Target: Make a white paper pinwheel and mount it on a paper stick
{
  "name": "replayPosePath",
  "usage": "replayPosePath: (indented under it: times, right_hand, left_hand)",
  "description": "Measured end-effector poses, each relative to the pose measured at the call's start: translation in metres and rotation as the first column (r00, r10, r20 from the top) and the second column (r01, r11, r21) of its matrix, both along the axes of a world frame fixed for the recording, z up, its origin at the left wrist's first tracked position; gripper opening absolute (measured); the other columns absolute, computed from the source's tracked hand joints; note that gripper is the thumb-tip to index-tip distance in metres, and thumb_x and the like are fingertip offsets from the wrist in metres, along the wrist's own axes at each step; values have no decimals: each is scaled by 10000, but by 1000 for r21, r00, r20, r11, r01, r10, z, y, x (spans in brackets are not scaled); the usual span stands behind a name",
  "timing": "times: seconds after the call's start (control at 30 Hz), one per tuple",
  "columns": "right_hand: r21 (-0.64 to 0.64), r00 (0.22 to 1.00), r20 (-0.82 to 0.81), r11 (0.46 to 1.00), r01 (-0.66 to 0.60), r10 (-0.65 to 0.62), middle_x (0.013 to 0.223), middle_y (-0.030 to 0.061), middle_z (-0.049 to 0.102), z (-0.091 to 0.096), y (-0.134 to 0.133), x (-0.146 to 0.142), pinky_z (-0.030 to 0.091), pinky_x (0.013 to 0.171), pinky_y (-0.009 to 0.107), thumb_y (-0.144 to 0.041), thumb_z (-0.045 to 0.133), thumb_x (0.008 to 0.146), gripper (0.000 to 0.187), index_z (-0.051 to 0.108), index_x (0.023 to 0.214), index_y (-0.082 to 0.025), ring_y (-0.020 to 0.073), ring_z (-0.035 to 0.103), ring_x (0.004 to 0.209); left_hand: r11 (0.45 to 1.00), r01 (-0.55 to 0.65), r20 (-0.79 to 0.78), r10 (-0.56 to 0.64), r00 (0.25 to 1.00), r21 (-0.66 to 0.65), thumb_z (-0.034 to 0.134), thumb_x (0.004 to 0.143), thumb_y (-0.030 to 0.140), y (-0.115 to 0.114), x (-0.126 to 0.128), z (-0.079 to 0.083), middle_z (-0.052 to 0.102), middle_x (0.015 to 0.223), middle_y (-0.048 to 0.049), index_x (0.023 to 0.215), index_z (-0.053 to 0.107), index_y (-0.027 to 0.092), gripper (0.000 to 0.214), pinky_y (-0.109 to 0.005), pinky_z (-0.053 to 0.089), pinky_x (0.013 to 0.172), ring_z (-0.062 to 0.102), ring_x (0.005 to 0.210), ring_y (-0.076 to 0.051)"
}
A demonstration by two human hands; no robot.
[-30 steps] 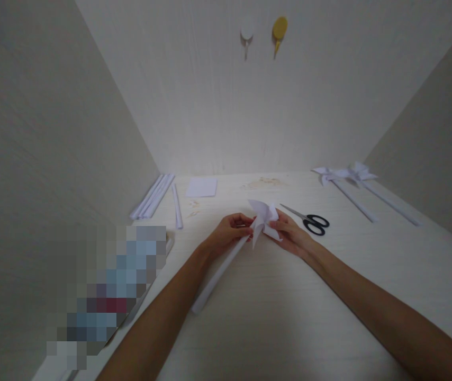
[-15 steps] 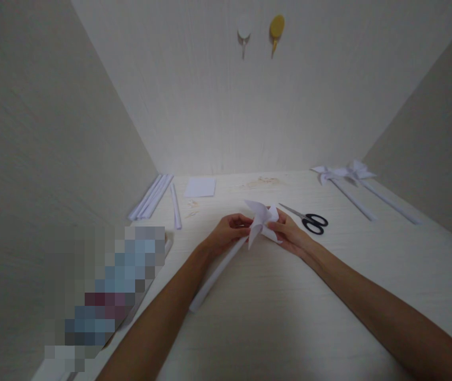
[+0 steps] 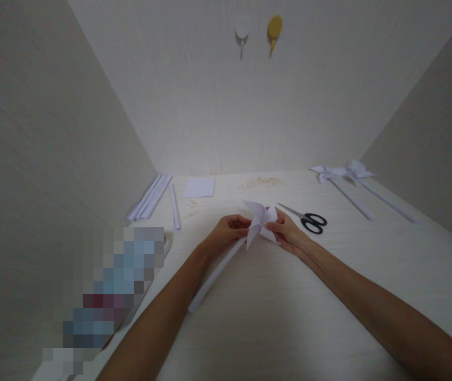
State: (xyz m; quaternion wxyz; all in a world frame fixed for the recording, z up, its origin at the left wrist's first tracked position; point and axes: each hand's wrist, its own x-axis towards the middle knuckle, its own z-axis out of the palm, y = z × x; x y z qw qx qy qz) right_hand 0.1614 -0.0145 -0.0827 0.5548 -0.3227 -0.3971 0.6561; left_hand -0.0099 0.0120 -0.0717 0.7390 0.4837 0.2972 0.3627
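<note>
A white paper pinwheel point(image 3: 260, 222) is between my hands above the middle of the table, its blades spread. Its rolled paper stick point(image 3: 216, 277) slants down to the left from behind the blades. My left hand point(image 3: 231, 230) is closed at the top of the stick, beside the left blades. With the thumb on the front near the centre and the other fingers behind, my right hand point(image 3: 283, 227) grips the pinwheel from the right. Blades hide some of the fingertips. Scissors point(image 3: 307, 218) with black handles lie just right of my right hand.
Two pinwheels on sticks point(image 3: 353, 196) lie at the back right. Several paper rolls point(image 3: 150, 198) and a single roll point(image 3: 175, 206) lie at left, near a square paper sheet point(image 3: 199, 187). Small tan bits point(image 3: 268, 181) are scattered behind. Two hooks, one yellow point(image 3: 275, 26), hang on the wall.
Almost nothing differs. The whole view has shifted slightly, while both hands keep the same grip on the pinwheel.
</note>
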Motion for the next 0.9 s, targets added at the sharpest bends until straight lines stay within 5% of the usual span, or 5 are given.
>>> replayPosePath:
  times: [0.9]
  right_hand:
    - [-27, 999, -46, 999, 19, -20, 597, -73, 535, 1, -1, -2, 384, 453, 160, -131, 751, 472, 410, 510, 798, -195, 46, 491, 489]
  left_hand:
    - [1000, 24, -6, -24, 1000, 17, 763, 426, 194, -1, 0, 0, 624, 624, 3, 633, 592, 109, 281, -223, 403, 586, 543, 535, -75]
